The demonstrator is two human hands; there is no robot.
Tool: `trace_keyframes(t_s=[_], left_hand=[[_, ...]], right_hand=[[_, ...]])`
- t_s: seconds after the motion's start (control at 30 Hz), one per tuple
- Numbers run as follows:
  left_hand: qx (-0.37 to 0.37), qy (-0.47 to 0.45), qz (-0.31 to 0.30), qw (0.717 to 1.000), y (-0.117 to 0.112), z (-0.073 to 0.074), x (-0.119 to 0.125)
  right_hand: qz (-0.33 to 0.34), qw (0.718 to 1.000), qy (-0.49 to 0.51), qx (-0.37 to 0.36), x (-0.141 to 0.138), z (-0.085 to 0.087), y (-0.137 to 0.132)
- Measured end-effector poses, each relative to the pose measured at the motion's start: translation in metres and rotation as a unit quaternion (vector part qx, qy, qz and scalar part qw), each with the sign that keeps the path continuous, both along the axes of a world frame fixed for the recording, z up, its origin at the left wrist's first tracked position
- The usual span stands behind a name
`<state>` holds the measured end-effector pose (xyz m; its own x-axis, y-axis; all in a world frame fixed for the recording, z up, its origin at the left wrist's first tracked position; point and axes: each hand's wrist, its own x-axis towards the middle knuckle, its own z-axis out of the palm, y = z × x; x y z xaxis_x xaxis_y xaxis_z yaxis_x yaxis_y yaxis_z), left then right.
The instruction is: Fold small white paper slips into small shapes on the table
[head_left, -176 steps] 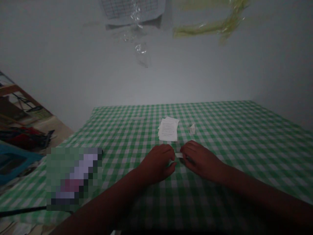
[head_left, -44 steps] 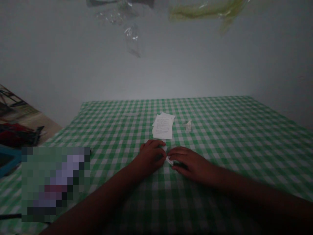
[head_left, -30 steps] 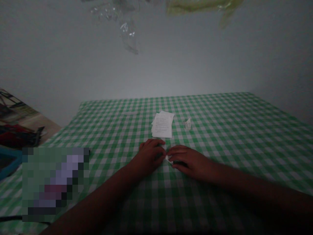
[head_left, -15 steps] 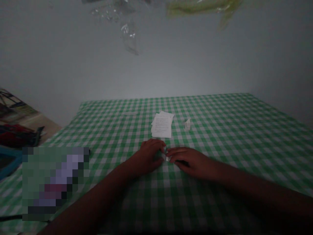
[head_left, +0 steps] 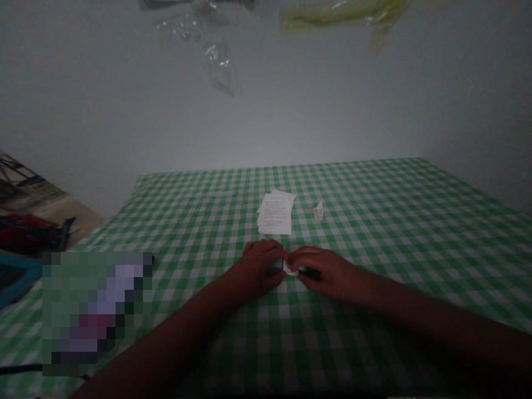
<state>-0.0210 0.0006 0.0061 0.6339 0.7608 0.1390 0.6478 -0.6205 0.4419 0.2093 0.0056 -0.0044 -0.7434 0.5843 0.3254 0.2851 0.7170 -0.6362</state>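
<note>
A small white piece (head_left: 290,270), perhaps paper, lies low over the tablecloth between my two hands. My left hand (head_left: 262,265) is closed around its left side with bent fingers and thumb. A thin dark edge shows beside those fingertips, but I cannot make out what it is. From the other side my right hand (head_left: 326,270) pinches the piece, fingers curled over it and thumb below. The fingers hide most of the piece. Just beyond my hands sits a stack of small printed sheets (head_left: 276,215), its edges fanned out.
A small crumpled or folded whitish piece (head_left: 318,212) stands right of the sheets. A green-and-white checked tablecloth (head_left: 374,194) covers the table. At the left lies a blurred-out object (head_left: 102,307) with a dark cable (head_left: 20,369). Clear and yellow plastic (head_left: 341,16) hangs on the wall.
My hands have come slightly closer together, with the right fingers reaching over toward the left fingertips. More of the white piece shows between them now. The sheets have stayed put.
</note>
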Motion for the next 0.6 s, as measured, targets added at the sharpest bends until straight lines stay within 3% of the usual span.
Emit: trace_keyframes(t_s=[0.27, 0.6], left_hand=[[-0.025, -0.004, -0.011, 1.0, -0.002, 0.007, 0.001], [-0.028, 0.012, -0.014, 0.999, 0.0, 0.004, 0.0]], right_hand=[[0.056, 0.997, -0.049, -0.006, 0.009, 0.014, 0.007], [0.099, 0.991, -0.084, -0.021, 0.018, 0.018, 0.015]])
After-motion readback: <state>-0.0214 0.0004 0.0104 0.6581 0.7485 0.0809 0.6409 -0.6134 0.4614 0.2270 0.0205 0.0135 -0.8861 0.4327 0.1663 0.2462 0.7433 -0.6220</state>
